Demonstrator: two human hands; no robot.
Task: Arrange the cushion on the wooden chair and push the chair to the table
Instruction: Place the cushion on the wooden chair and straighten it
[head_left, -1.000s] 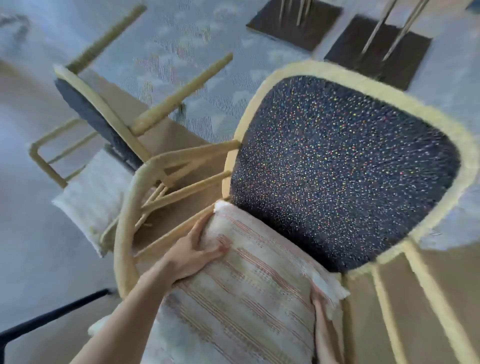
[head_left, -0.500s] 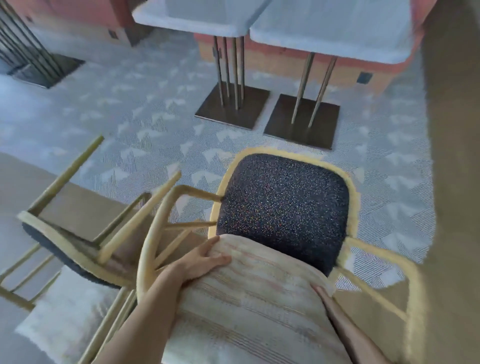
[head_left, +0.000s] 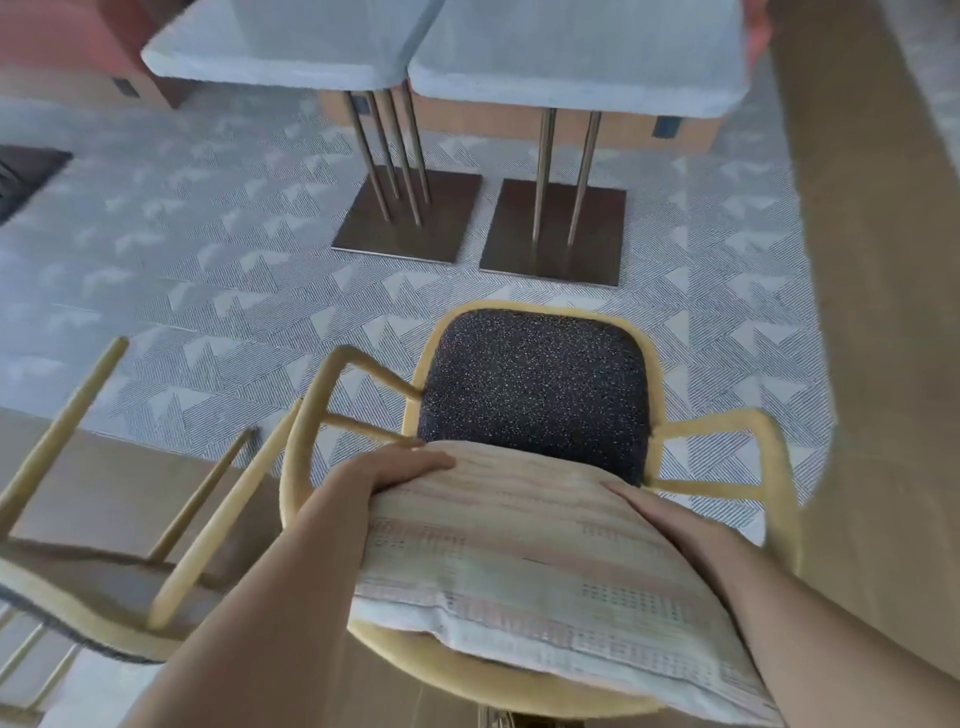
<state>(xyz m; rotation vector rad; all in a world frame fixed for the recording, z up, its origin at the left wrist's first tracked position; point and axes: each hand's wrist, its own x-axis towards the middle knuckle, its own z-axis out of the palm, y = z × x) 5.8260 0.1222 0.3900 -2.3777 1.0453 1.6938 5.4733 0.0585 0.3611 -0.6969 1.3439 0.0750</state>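
A wooden chair (head_left: 779, 457) with pale yellow arms and a dark speckled seat (head_left: 535, 389) stands upright below me. A striped beige cushion (head_left: 524, 561) leans against its backrest, its lower edge on the seat. My left hand (head_left: 395, 467) grips the cushion's left edge, fingers laid over its front. My right hand (head_left: 660, 514) lies flat on the cushion's right side. Two white-topped tables (head_left: 571, 57) on thin metal legs stand ahead, past a strip of carpet.
A second wooden chair (head_left: 83, 608) lies tipped over at the left, legs pointing up. Dark square table bases (head_left: 556, 234) sit on the patterned grey carpet. Wooden floor runs along the right side and under me.
The view has lifted from close over the seat to show the tables ahead. My right hand has slid from the cushion's corner onto its front face. The left hand stays on its edge.
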